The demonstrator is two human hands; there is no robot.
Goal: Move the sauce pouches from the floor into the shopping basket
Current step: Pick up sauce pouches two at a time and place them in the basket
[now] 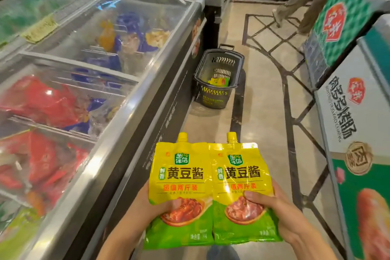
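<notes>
The left hand (147, 207) pinches the lower part of a glossy yellow-and-green spouted sauce pouch (181, 183), thumb on its face. The right hand (282, 211) grips the twin pouch (240, 183) likewise. The two are edge to edge, long axes and spouts pointing away. Straight ahead along that line, well apart, stands the dark slatted plastic shopping basket (213, 95) on the floor beside the glass-topped chest freezer (135, 99) — a similar yellow pouch (219, 82) already inside. Neither hand looks nearer.

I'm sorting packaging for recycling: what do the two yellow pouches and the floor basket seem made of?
The left pouch and right pouch: glossy flexible film, probably plastic laminate; it creases and glints, with stiff-looking yellow spouts. The basket: dark, matte, rigid moulded plastic, judging by its slotted walls.
</notes>
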